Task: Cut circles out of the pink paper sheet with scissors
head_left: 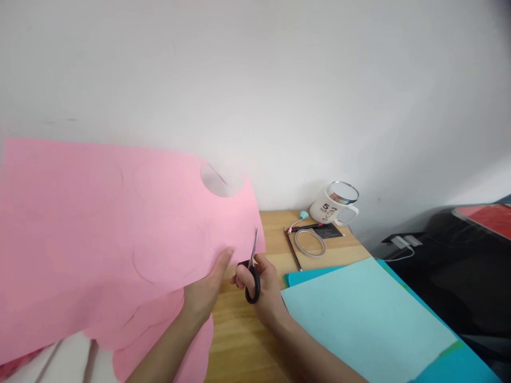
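Note:
A large pink paper sheet (99,213) with faint drawn circles spans the left side, held up before the wall. Near its top right a round piece is cut away, leaving a hole. My left hand (207,287) grips the sheet's lower edge, thumb on top and fingers hidden beneath. Black-handled scissors (252,276) are in my right hand (265,287), a thumb and fingers through the loops. Their blades point up at the sheet's lower right corner, beside a drawn circle. Under the sheet lie more pink paper pieces (199,346) with rounded edges.
On the wooden table (235,340), light blue paper (359,319) lies over darker blue and green sheets. Behind it are a white mug (329,205), a coiled cable (310,243), a pencil (293,249) and a black card (328,230). Plugs (403,242) sit beyond the table's right edge.

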`<state>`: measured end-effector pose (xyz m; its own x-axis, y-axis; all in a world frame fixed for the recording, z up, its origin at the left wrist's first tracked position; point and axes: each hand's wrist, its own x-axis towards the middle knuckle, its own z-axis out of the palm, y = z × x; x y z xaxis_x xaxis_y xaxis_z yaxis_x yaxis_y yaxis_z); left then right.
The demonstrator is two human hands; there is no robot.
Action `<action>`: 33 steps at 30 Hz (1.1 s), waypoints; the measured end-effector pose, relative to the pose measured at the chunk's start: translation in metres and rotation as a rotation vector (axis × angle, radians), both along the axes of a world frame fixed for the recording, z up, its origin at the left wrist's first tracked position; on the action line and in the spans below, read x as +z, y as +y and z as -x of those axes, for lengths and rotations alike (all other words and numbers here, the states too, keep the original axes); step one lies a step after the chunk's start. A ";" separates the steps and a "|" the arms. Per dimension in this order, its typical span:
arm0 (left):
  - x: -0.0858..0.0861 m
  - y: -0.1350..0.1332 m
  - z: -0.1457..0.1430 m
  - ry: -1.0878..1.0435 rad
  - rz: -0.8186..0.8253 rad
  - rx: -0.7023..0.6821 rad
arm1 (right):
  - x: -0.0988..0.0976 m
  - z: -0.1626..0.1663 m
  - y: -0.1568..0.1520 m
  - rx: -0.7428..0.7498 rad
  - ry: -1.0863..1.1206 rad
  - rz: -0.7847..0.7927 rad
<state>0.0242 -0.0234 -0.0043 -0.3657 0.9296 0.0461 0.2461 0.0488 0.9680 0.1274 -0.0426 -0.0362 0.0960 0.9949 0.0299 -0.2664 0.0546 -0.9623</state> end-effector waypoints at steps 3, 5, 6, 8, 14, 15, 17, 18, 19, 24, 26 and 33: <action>0.005 -0.002 -0.002 -0.016 -0.005 -0.057 | 0.003 0.000 -0.001 0.008 0.002 -0.013; 0.009 -0.004 -0.003 -0.017 -0.040 -0.064 | 0.006 -0.001 0.000 -0.007 0.003 -0.032; 0.011 -0.004 -0.004 -0.014 -0.053 -0.059 | 0.007 -0.002 0.001 -0.018 -0.003 -0.040; 0.014 -0.005 -0.005 -0.008 -0.064 -0.052 | 0.008 -0.004 0.002 -0.047 -0.023 -0.049; 0.009 -0.001 -0.002 0.002 -0.092 -0.065 | 0.006 -0.005 0.003 -0.051 -0.006 -0.046; 0.008 0.000 -0.001 0.008 -0.089 -0.069 | 0.005 -0.005 0.002 -0.051 -0.012 -0.041; 0.006 0.001 0.000 0.017 -0.086 -0.068 | 0.006 -0.005 0.002 -0.064 -0.049 -0.021; 0.006 0.001 0.000 0.018 -0.088 -0.065 | 0.007 -0.005 0.002 -0.070 -0.071 -0.011; 0.006 0.001 0.000 0.017 -0.094 -0.062 | 0.008 -0.005 0.002 -0.077 -0.088 -0.003; 0.009 0.000 -0.001 0.027 -0.105 -0.062 | 0.010 -0.005 0.002 -0.089 -0.130 -0.005; 0.010 0.000 0.000 0.029 -0.104 -0.061 | 0.009 -0.005 0.003 -0.077 -0.143 -0.012; 0.013 0.000 -0.001 0.013 -0.102 -0.072 | 0.006 -0.006 0.002 -0.034 -0.084 -0.039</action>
